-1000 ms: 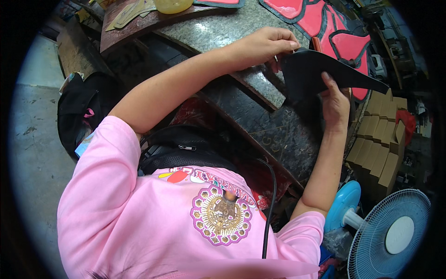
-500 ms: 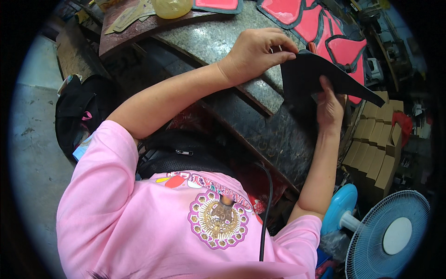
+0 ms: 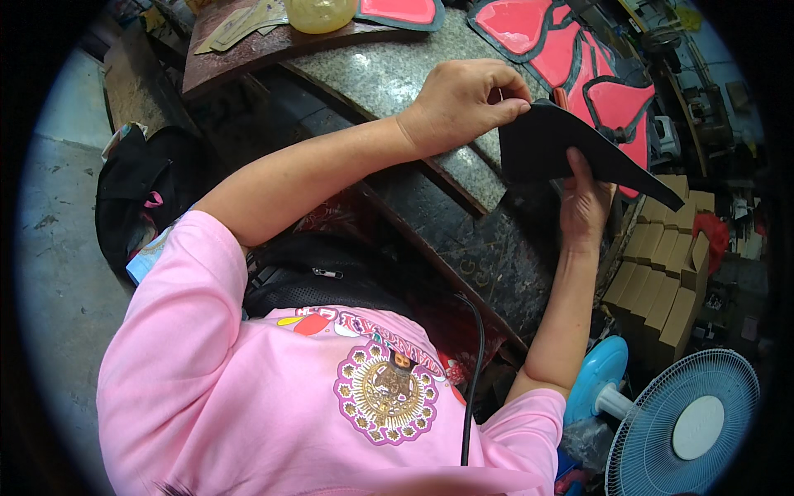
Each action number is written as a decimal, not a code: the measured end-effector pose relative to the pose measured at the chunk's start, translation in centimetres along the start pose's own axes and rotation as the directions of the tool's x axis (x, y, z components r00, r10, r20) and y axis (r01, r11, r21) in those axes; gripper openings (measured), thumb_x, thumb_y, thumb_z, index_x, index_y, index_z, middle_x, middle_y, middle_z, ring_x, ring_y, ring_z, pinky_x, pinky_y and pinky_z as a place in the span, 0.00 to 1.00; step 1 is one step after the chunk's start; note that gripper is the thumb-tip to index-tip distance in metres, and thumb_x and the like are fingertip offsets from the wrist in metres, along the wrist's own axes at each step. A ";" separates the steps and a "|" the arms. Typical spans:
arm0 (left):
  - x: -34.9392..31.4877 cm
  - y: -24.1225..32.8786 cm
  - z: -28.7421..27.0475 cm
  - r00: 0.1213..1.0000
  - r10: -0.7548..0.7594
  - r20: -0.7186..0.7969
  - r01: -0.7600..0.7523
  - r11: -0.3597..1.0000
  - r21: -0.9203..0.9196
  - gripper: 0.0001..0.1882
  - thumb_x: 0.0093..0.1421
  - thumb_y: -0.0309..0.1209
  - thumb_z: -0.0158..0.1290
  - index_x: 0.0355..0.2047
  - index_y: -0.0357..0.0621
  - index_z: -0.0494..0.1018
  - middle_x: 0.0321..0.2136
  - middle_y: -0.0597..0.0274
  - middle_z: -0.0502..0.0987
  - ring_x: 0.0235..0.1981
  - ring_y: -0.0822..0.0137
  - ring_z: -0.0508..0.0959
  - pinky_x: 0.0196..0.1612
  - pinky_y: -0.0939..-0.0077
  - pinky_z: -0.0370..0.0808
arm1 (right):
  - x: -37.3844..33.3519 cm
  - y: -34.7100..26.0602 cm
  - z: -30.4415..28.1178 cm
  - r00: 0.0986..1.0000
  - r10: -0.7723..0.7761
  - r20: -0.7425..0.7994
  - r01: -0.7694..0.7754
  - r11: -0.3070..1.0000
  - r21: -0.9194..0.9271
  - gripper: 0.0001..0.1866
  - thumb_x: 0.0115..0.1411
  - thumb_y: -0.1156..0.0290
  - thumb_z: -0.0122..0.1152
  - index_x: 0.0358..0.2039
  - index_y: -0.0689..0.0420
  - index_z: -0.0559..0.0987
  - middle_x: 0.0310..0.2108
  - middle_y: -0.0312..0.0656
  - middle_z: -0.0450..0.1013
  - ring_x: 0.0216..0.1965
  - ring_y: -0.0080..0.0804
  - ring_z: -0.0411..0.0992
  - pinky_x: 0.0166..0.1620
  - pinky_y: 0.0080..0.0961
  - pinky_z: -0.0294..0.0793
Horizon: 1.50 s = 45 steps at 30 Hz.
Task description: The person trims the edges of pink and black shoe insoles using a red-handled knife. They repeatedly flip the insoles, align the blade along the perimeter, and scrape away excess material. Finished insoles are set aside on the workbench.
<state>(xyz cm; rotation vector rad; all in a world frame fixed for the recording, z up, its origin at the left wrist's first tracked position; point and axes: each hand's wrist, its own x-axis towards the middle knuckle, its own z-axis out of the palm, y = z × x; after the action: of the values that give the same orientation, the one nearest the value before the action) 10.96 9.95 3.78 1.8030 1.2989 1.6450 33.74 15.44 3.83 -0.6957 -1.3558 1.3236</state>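
A flat, thin black piece [image 3: 546, 142] with a curved edge and a long pointed end is held over the bench, tilted. Its material I cannot tell. My right hand [image 3: 585, 207] grips it from below, the thumb lying across its dark face and the other fingers hidden behind. At the piece's upper left corner, the thumb and fingertips of my left hand [image 3: 471, 103] are pinched together. Behind it, several pink panels with dark grey borders [image 3: 562, 58] lie spread out, and a reddish-brown rod-like thing [image 3: 560, 97] shows just past the upper edge.
A stone-topped slab [image 3: 372, 74] lies on the dark bench [image 3: 496, 256]. At the far left are a yellowish round container [image 3: 321, 13] and flat tan pieces [image 3: 240, 26]. Cardboard boxes [image 3: 653, 281] are stacked at right, above a fan [image 3: 695, 426]. A black bag [image 3: 136, 207] sits at left.
The black piece has tipped slightly, its pointed end dropping lower. My left hand stays at the same corner, and the whole view has shifted a little.
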 end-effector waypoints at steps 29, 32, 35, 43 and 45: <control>0.2 0.1 0.4 0.994 0.103 -0.036 -0.099 0.990 0.098 0.09 0.60 0.26 0.60 0.41 0.39 0.79 0.33 0.63 0.79 0.32 0.75 0.80 0.34 0.82 0.75 | -0.4 -0.5 0.9 1.000 -0.002 0.001 0.002 1.000 -0.016 0.14 0.54 0.83 0.69 0.42 0.58 0.83 0.39 0.36 0.80 0.42 0.23 0.76 0.51 0.26 0.73; 0.3 0.2 0.6 0.994 0.082 -0.074 -0.081 0.997 0.014 0.08 0.60 0.26 0.61 0.40 0.39 0.80 0.32 0.64 0.79 0.30 0.77 0.78 0.33 0.82 0.75 | -0.4 -0.7 1.0 1.000 -0.006 -0.013 0.005 0.999 -0.042 0.14 0.54 0.83 0.69 0.41 0.58 0.83 0.39 0.35 0.80 0.42 0.23 0.76 0.51 0.26 0.73; 0.3 0.2 0.5 0.990 0.109 -0.085 -0.108 0.994 0.025 0.08 0.59 0.27 0.62 0.38 0.39 0.81 0.30 0.65 0.80 0.28 0.78 0.76 0.32 0.83 0.74 | -0.2 -0.8 1.1 1.000 0.001 -0.013 -0.001 0.999 -0.038 0.13 0.54 0.82 0.70 0.41 0.58 0.83 0.39 0.35 0.80 0.42 0.22 0.76 0.51 0.25 0.73; 0.4 0.1 0.5 0.993 0.106 -0.061 -0.102 0.993 0.059 0.07 0.59 0.26 0.61 0.37 0.37 0.81 0.31 0.65 0.79 0.28 0.78 0.76 0.32 0.83 0.73 | -0.5 -0.8 1.2 0.999 -0.013 0.034 0.017 0.992 -0.122 0.15 0.57 0.83 0.67 0.45 0.56 0.81 0.41 0.35 0.80 0.43 0.22 0.77 0.47 0.22 0.75; 0.5 -0.1 0.4 0.994 0.102 -0.028 -0.100 0.993 0.060 0.06 0.59 0.26 0.61 0.36 0.37 0.80 0.31 0.65 0.79 0.29 0.78 0.76 0.34 0.83 0.74 | -0.5 -0.8 1.4 0.999 -0.015 0.034 0.018 0.995 -0.103 0.14 0.56 0.83 0.67 0.44 0.56 0.81 0.40 0.35 0.80 0.42 0.22 0.77 0.46 0.22 0.76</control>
<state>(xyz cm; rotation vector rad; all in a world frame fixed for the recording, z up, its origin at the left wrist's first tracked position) 11.21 10.53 3.94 1.9141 1.3016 1.7108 32.83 14.33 4.71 -0.7338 -1.4616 1.2637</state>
